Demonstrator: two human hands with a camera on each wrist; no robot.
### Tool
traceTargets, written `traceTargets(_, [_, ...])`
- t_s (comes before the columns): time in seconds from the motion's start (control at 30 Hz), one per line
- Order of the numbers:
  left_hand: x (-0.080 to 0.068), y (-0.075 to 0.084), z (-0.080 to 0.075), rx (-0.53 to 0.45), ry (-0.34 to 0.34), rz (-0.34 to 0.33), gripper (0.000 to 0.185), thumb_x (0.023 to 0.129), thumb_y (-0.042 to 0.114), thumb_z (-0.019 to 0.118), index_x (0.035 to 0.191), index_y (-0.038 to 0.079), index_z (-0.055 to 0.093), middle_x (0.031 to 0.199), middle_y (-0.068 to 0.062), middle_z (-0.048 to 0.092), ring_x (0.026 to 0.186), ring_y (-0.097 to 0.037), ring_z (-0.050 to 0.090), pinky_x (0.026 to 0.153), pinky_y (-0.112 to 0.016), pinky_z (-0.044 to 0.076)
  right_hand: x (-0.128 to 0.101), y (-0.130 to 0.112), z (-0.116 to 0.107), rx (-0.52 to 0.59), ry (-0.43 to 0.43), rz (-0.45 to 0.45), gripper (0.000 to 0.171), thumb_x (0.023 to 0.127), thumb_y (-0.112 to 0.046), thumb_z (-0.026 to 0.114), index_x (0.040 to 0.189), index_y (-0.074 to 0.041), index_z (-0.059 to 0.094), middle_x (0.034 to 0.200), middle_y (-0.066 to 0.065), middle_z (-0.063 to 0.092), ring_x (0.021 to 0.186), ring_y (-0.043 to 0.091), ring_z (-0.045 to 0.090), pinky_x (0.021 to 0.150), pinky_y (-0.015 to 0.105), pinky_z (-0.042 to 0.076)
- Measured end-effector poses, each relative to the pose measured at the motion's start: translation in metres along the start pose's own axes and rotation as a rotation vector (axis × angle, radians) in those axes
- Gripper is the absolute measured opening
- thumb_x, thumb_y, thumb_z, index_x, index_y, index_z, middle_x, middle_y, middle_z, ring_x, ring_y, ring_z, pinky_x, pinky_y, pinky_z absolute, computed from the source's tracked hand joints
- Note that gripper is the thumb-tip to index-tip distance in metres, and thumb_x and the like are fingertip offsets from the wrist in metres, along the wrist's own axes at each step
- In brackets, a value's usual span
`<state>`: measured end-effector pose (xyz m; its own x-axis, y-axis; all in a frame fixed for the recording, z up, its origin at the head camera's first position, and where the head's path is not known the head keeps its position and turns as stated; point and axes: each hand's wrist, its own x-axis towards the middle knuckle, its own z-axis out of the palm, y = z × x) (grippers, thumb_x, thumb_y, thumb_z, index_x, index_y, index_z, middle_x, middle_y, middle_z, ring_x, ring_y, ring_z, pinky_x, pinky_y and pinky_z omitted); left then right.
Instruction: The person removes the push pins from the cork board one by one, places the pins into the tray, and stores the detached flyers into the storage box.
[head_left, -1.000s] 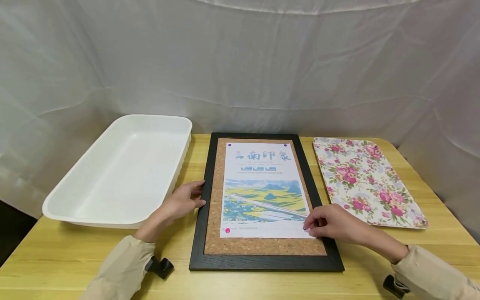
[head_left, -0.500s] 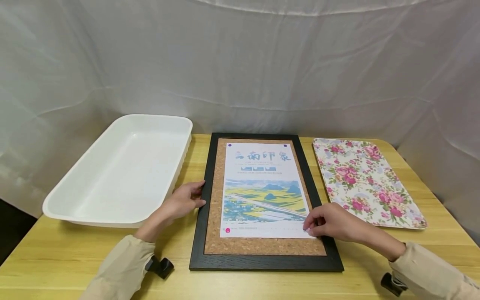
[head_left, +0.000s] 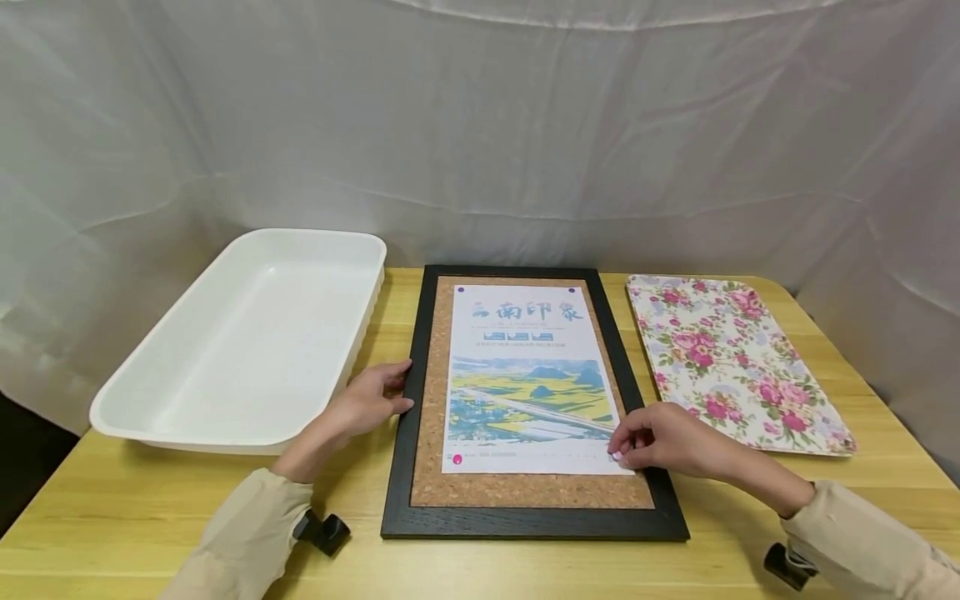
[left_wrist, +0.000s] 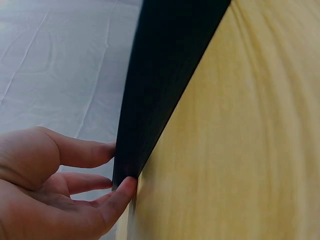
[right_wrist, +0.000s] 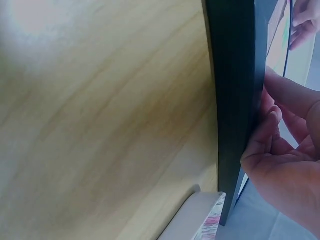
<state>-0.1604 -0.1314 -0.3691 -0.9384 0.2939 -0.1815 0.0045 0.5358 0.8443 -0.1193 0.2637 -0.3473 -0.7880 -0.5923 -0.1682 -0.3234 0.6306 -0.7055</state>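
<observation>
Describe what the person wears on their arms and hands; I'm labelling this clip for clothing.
Both arms wear beige long sleeves, left sleeve and right sleeve. A black clip-like device sits at each wrist, left and right. The left hand and right hand are bare: no gloves visible.

The white plastic tub [head_left: 240, 342] crowds the cork board's black frame [head_left: 405, 433] on the left, leaving a narrow strip of table [head_left: 375, 333]. The floral tray [head_left: 731, 358] leaves a slightly wider gap on the right, it seems. Bare table runs along the near edge; the white backdrop cloth [head_left: 480, 125] closes off the back.
</observation>
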Motion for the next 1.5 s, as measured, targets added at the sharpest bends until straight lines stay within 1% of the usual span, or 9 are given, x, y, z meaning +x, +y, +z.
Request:
traceTargets(0.17, [0.0007,0.0005,0.0009,-0.002,0.003,0.007,0.060,0.093,-0.005,0.057,0.146,-0.010,0.030,0.140,-0.029,0.042,0.126,-0.040,0.044,0.097,-0.045,0.044,-0.0012,0.0004,0.0018,-0.028,0.026,-0.010,0.007,0.086,-0.006,0.071,0.088,-0.013,0.073,0.074,-0.010,0.062,0.064,0.005,0.051,0.056,0.025,0.046])
traceTargets(0.3, [0.0005,0.0010,0.0016,-0.017,-0.007,0.012,0.060,0.093,-0.006,0.056,0.146,-0.011,0.029,0.140,-0.030,0.042,0.126,-0.041,0.044,0.096,-0.044,0.045,-0.0034,-0.0001,0.0040,-0.044,0.043,-0.002,0.006,0.086,-0.008,0.071,0.089,-0.012,0.074,0.074,-0.012,0.063,0.062,0.004,0.053,0.056,0.025,0.047])
traceTargets(0.4, [0.0006,0.0009,0.0016,-0.028,-0.010,0.009,0.060,0.093,-0.006,0.055,0.147,-0.011,0.028,0.140,-0.031,0.042,0.127,-0.041,0.044,0.097,-0.044,0.044,-0.0046,-0.0007,0.0052,-0.044,0.049,0.005,0.006,0.087,-0.009,0.072,0.091,-0.012,0.075,0.075,-0.012,0.064,0.061,0.005,0.055,0.055,0.025,0.048])
traceTargets(0.57, [0.0001,0.0003,0.0004,-0.034,-0.008,0.006,0.060,0.093,-0.006,0.055,0.147,-0.011,0.028,0.140,-0.031,0.041,0.128,-0.041,0.043,0.099,-0.045,0.043,-0.0043,-0.0028,0.0048,-0.041,0.048,-0.011,0.007,0.087,-0.008,0.071,0.092,-0.011,0.076,0.078,-0.011,0.065,0.062,0.005,0.057,0.055,0.026,0.050])
traceTargets(0.73, [-0.0002,-0.0010,-0.0002,-0.030,0.000,0.000,0.060,0.093,-0.006,0.056,0.147,-0.010,0.028,0.140,-0.030,0.041,0.128,-0.041,0.043,0.099,-0.045,0.043,-0.0033,-0.0043,0.0042,-0.026,0.042,-0.001,0.008,0.087,-0.007,0.070,0.091,-0.010,0.076,0.076,-0.010,0.065,0.062,0.006,0.058,0.056,0.026,0.050])
traceTargets(1.07, [0.0001,-0.0002,0.0005,-0.017,0.001,-0.002,0.060,0.094,-0.005,0.056,0.147,-0.009,0.029,0.140,-0.030,0.042,0.128,-0.041,0.043,0.098,-0.045,0.043,-0.0030,-0.0046,0.0047,-0.007,0.038,0.020,0.009,0.087,-0.004,0.069,0.089,-0.010,0.074,0.074,-0.009,0.065,0.060,0.006,0.057,0.055,0.025,0.049])
traceTargets(1.17, [-0.0001,-0.0004,0.0007,-0.013,0.001,-0.005,0.060,0.094,-0.005,0.056,0.147,-0.009,0.029,0.140,-0.029,0.042,0.128,-0.040,0.043,0.099,-0.046,0.043,-0.0028,-0.0034,0.0054,-0.013,0.036,0.016,0.009,0.087,-0.004,0.069,0.090,-0.011,0.074,0.074,-0.010,0.064,0.059,0.006,0.055,0.054,0.025,0.048])
traceTargets(1.37, [-0.0003,-0.0011,0.0009,-0.009,0.001,-0.007,0.060,0.093,-0.005,0.057,0.147,-0.009,0.029,0.139,-0.029,0.043,0.127,-0.040,0.044,0.099,-0.046,0.043,-0.0028,-0.0019,0.0061,-0.029,0.027,-0.002,0.010,0.088,-0.004,0.068,0.089,-0.012,0.073,0.079,-0.010,0.064,0.060,0.004,0.053,0.055,0.025,0.047])
traceTargets(1.5, [-0.0004,-0.0013,0.0006,-0.011,0.004,-0.008,0.060,0.093,-0.005,0.057,0.147,-0.009,0.029,0.139,-0.029,0.043,0.127,-0.040,0.044,0.099,-0.046,0.043,-0.0026,-0.0012,0.0065,-0.051,0.036,-0.018,0.010,0.088,-0.005,0.068,0.089,-0.013,0.073,0.080,-0.011,0.064,0.060,0.003,0.051,0.055,0.025,0.047])
